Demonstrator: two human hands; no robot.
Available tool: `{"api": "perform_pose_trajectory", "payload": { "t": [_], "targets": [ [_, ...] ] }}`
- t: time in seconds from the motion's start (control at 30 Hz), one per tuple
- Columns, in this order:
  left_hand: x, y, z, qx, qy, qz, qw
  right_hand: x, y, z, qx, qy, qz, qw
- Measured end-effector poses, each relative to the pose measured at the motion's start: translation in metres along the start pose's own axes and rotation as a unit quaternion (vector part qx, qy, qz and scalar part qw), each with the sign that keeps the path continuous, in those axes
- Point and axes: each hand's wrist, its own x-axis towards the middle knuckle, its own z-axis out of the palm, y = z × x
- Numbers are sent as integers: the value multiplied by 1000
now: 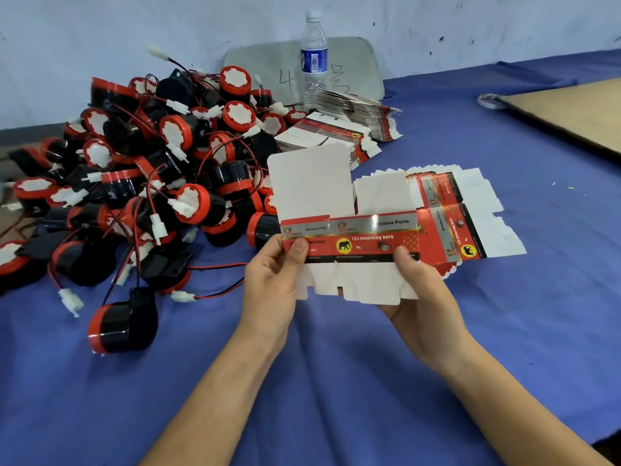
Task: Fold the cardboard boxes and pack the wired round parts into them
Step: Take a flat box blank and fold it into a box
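Above the blue cloth [336,371], the left hand [268,280] and right hand [420,290] pinch a flat box [356,245] that likely needs opening up next.

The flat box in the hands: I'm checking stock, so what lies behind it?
A fanned spread of flat boxes lies on the blue cloth behind the held box, which the left hand and right hand pinch. The spread's left part is covered, so no count.

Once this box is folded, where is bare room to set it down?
Bare blue cloth lies below the left hand and right hand, and at right, between the fanned flat boxes and the cardboard sheet. Crowded: the pile of wired round parts at left, box stacks and water bottle behind.
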Motion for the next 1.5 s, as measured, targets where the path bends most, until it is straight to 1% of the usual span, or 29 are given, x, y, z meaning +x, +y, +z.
{"api": "perform_pose_trajectory", "payload": {
  "t": [0.1,0.17,0.27,0.37,0.53,0.67,0.77,0.8,0.87,0.93,1.0,1.07,1.17,1.27,1.33,1.43,1.5],
  "targets": [
    [3,3,-1,-20,14,-33,999,0,1,-3,-8,6,-15,1000],
    [3,6,-1,-47,-2,-53,997,4,2,-2,-52,14,-19,998],
    [-1,11,5,-86,-39,-67,993,9,3,0,-106,-5,-2,994],
    [-9,16,10,-123,-79,-103,984,7,8,-4,-158,-4,-55,986],
    [-13,22,10,-125,-129,-154,972,10,10,-8,-160,76,-98,979],
    [-10,21,5,-112,-119,-195,967,10,9,-8,-192,75,-141,968],
    [-10,23,3,-83,-141,-175,971,11,7,-6,-196,73,-140,968],
    [-10,23,4,-67,-159,-157,972,10,7,-5,-192,64,-134,970],
    [-13,25,6,-17,-197,-102,975,8,6,-1,-182,23,-117,976],
    [-15,24,9,66,-197,-53,977,5,6,2,-184,-20,-102,977],
    [-16,24,13,114,-190,-31,975,4,5,2,-192,-23,-103,976],
    [-15,23,14,106,-176,-29,978,4,3,1,-188,-7,-109,976],
    [-11,21,10,92,-150,-3,984,3,2,1,-188,-9,-111,976],
    [-10,19,11,69,-108,-15,992,2,5,0,-200,-10,-109,974],
    [-11,20,11,78,-87,-16,993,3,6,1,-199,-12,-108,974],
    [-13,20,12,93,-79,-14,992,2,6,2,-195,-10,-112,974],
    [-13,20,12,90,-85,-14,992,2,6,0,-187,-2,-132,973]
  ]
}}
